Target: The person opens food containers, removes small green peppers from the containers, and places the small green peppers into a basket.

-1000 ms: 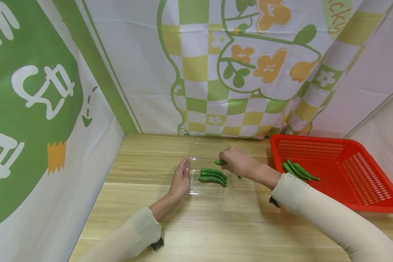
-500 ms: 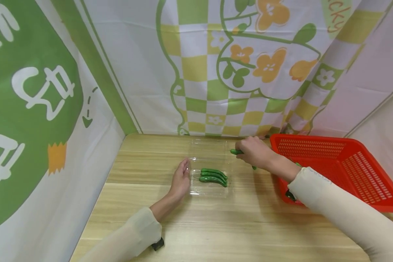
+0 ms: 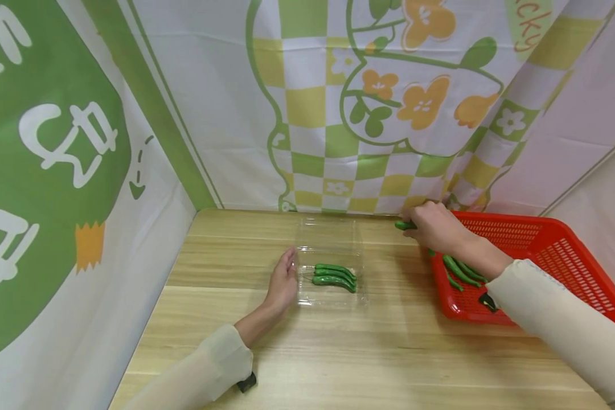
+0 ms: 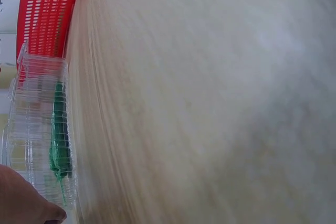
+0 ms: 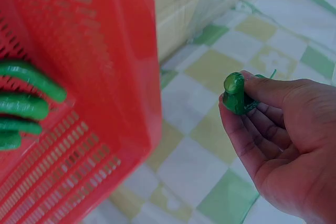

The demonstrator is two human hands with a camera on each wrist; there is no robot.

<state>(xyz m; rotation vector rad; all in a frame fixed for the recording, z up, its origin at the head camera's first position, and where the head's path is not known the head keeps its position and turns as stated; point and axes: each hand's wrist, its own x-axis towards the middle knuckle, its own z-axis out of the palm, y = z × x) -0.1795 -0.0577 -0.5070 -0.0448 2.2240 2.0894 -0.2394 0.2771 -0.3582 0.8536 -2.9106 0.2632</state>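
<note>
My right hand [image 3: 435,228] grips a pepper [image 3: 405,225] in curled fingers [image 5: 262,90] over the basket's [image 3: 543,250] far left corner. My left hand [image 3: 283,279], fingers relaxed, rests against the clear tray's [image 3: 333,302] left edge mid-tabletop [image 3: 338,353], three peppers [image 3: 334,277] inside.

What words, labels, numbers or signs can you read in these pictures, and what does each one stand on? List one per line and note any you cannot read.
"cky": orange letters on a pale green patch of the backdrop cloth, cut off by the top edge.
Large white characters on the green left banner: cropped, not readable.
A dashed arrow sign on the same banner, pointing down.
Red basket, clear tray, green peppers: no text seen.
</note>
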